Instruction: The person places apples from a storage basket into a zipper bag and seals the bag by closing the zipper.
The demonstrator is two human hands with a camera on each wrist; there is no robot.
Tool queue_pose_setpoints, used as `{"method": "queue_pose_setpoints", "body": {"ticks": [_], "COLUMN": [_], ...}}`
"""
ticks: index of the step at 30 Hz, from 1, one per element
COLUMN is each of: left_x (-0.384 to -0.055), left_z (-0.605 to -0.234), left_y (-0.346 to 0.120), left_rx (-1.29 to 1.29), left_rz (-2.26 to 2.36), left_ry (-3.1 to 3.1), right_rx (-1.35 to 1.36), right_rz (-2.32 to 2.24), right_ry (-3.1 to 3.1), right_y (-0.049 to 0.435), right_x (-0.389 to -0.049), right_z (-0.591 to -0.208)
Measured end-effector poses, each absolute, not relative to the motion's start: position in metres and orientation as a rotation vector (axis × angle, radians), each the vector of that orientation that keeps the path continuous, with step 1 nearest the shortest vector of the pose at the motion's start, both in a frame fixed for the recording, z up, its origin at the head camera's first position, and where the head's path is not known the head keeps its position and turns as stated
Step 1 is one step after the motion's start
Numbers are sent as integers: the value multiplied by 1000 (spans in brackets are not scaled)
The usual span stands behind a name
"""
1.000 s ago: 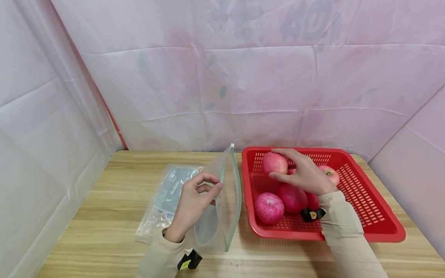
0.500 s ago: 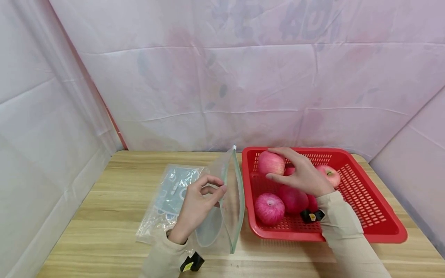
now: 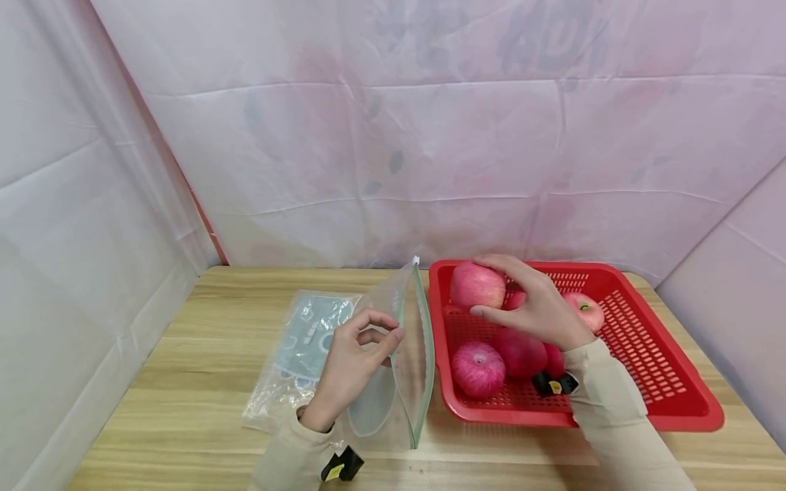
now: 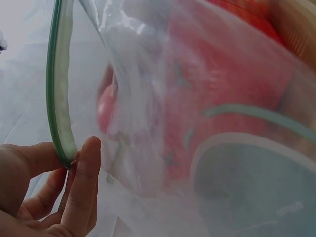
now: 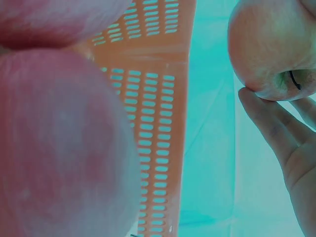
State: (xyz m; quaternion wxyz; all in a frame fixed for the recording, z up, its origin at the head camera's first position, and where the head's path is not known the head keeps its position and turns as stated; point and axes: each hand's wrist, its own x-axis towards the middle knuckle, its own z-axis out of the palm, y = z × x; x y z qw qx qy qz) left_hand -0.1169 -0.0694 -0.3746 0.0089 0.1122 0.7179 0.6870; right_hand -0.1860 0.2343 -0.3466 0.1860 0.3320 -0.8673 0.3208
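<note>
Between thumb and fingertips, my left hand [image 3: 356,358] pinches the edge of a clear zip bag [image 4: 143,163] with a green zip strip. The bag's mouth gapes toward the basket, its white slider at the far end. My right hand [image 3: 537,303] holds a pink-red apple [image 3: 477,286] over the left back part of a red plastic basket [image 3: 666,423]. In the right wrist view the held apple [image 5: 274,49] shows its stem, with fingertips on its underside. Several other apples lie in the basket, one red apple [image 3: 478,369] at the front left and a paler apple [image 3: 585,312] at the right.
Beneath and left of the left hand, a flat clear packet [image 3: 301,348] with blue-grey print lies on the wooden table [image 3: 178,368]. Pale cloth walls [image 3: 393,157] stand behind the table and at both sides.
My right hand has carried its apple a little to the left within the basket area. The left hand and bag mouth have shifted slightly right.
</note>
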Motion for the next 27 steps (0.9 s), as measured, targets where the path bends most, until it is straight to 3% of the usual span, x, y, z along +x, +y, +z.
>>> {"method": "queue_pose_setpoints", "body": {"ticks": [27], "left_x": [-120], "left_z": [-373], "left_y": [-64], "left_rx": [380], "left_rz": [2138], "left_ry": [2251], "right_rx": [1149], "right_rz": [864], "right_ry": [-2371], "right_y": [200], "right_x": [-171], "right_z": [-325]}}
